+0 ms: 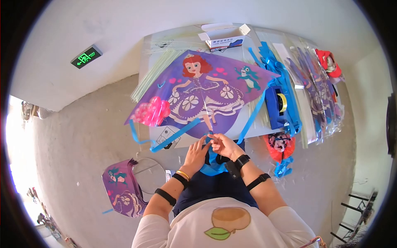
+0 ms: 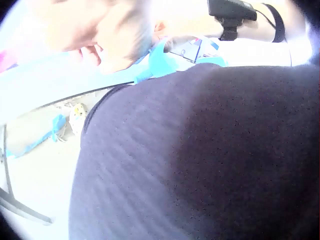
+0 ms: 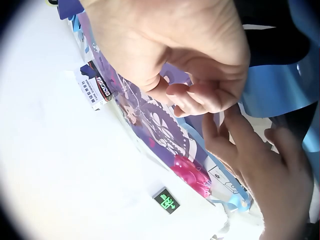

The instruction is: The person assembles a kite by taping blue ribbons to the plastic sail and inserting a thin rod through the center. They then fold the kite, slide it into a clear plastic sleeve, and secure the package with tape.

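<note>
Nearest the right wrist camera, the right hand [image 3: 172,45] curls its fingers, pinching the top end of a blue tail strip [image 1: 213,170] at the princess kite's lower tip. From eight o'clock the left hand [image 1: 196,155] brings its fingertips to the same spot; whether they grip, I cannot tell. Spread on the table [image 1: 184,143] at twelve o'clock from the hands is the princess kite [image 1: 202,93]. Around it lie pale thin rods [image 1: 154,76] at ten o'clock, an open carton [image 1: 224,42] at one, and a blue tape dispenser [image 1: 273,107] at three, with plastic-wrapped kites [image 1: 320,93] beyond. At seven, below table level, hangs a purple kite stack [image 1: 124,190].
</note>
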Tool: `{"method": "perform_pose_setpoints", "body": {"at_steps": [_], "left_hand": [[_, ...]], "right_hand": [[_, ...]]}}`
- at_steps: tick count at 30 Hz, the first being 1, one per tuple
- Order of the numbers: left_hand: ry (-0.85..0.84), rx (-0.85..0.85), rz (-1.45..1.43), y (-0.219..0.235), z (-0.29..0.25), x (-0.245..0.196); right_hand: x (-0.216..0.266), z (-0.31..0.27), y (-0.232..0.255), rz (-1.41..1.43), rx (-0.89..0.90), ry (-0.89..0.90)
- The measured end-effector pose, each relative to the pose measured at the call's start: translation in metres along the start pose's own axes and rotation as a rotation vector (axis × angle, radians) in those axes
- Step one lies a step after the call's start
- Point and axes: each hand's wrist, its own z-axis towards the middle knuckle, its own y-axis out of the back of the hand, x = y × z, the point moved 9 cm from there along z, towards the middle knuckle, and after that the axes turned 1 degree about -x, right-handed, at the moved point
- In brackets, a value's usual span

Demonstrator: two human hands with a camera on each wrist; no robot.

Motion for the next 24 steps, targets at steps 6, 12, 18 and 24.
{"method": "perform_pose_setpoints", "body": {"at_steps": [6, 12, 18, 24], "left_hand": [[-0.056, 0.055, 0.125, -0.011, 0.019, 0.004], [-0.067, 0.092, 0.221, -0.014, 0.017, -0.002], [-0.088, 0.136, 0.259, -0.015, 0.015, -0.006], [0.049, 0.028, 0.017, -0.01, 0.028, 0.005]], "right_hand": [[0.001, 0.001, -0.005, 0.058, 0.009, 0.005], [0.001, -0.003, -0.007, 0.042, 0.011, 0.022], [0.009, -0.035, 0.012, -0.16, -0.119, 0.083], [0.095, -0.163, 0.084, -0.463, -0.184, 0.442]]}}
